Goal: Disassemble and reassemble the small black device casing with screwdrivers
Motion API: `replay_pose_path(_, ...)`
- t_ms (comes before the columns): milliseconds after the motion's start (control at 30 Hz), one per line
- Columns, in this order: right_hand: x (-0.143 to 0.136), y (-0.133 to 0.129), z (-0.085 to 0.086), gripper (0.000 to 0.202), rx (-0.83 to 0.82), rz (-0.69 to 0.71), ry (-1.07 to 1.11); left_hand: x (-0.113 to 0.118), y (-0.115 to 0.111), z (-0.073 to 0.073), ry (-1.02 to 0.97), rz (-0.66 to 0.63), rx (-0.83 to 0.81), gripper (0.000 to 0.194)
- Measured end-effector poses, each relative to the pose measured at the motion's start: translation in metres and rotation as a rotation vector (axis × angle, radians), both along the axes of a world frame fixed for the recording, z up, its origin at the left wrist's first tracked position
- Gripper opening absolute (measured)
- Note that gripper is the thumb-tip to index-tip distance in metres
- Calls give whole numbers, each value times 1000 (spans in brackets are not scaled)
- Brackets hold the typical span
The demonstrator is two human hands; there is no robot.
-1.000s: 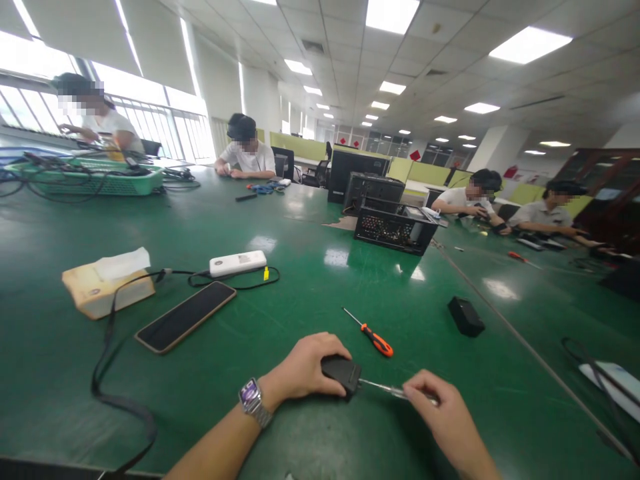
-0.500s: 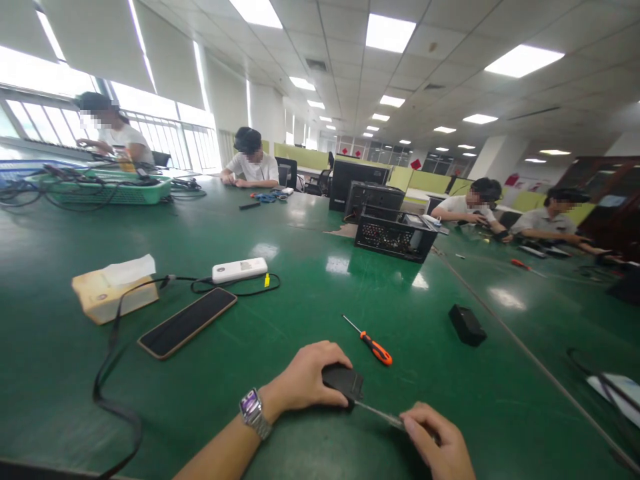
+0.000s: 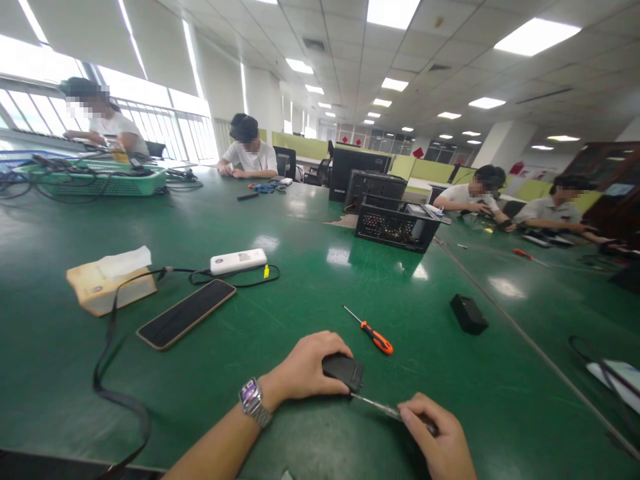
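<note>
My left hand [image 3: 313,365], a watch on its wrist, is closed around a small black plastic case [image 3: 345,371] low over the green table. Pinched in my right hand [image 3: 435,433] is a slim screwdriver [image 3: 376,405]; its dark handle is mostly hidden by the fingers. The thin metal shaft points left, and its tip meets the near right corner of the case. Whether the tip sits in a hole there I cannot tell. Beyond both hands lies an orange and black screwdriver [image 3: 376,337].
A black block [image 3: 469,314] stands to the right. At left are a phone [image 3: 187,313], a tissue pack [image 3: 113,283] and a white power bank [image 3: 239,261] with a black cable. An open computer case [image 3: 395,227] stands farther back. Several people sit around the table.
The view has tipped slightly, so the table's objects appear a little higher. My hands keep their grips, with the screwdriver tip still at the case's corner; its dark handle shows more.
</note>
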State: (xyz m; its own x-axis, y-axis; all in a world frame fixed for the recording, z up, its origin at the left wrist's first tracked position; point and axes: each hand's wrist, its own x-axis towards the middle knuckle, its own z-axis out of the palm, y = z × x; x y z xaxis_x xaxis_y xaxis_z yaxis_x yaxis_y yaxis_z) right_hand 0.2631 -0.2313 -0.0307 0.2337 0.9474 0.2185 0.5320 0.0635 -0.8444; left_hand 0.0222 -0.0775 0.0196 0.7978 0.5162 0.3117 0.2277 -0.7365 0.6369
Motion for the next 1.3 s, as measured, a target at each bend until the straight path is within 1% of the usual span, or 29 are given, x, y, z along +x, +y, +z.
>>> replay_pose_path(367, -1, 1, -4, 30, 71, -53, -29, 0, 0, -1, -16, 0, -3, 43)
replay_pose_path(567, -6, 1, -1, 25, 126, -29, -72, 1, -2, 1, -16, 16, -3, 43)
replay_pose_path(633, -7, 0, 0, 23, 142, -19, -122, 1, -2, 1, -24, 18, -8, 42)
replay_pose_path(767, -10, 1, 2, 23, 117, 92, -275, -4, -1, 0, -79, 11, -25, 44)
replay_pose_path(833, -12, 3, 2, 23, 108, 119, -372, -6, 0, 0, -100, 9, -43, 45)
replay_pose_path(933, -14, 5, -2, 21, 99, 102, -493, -9, 0, 0, -91, 18, -68, 50)
replay_pose_path(1000, -13, 6, -7, 21, 91, 79, -535, -9, 0, -1, -76, 31, -78, 53)
replay_pose_path(1100, -8, 8, -14, 22, 94, 38, -549, -8, 0, -2, -64, 50, -91, 52)
replay_pose_path(1167, -5, 10, -16, 22, 96, 63, -544, -7, -1, -2, -62, 54, -96, 51)
replay_pose_path(1300, -1, 16, -14, 20, 112, 55, -486, -6, -2, 1, -77, 58, -91, 49)
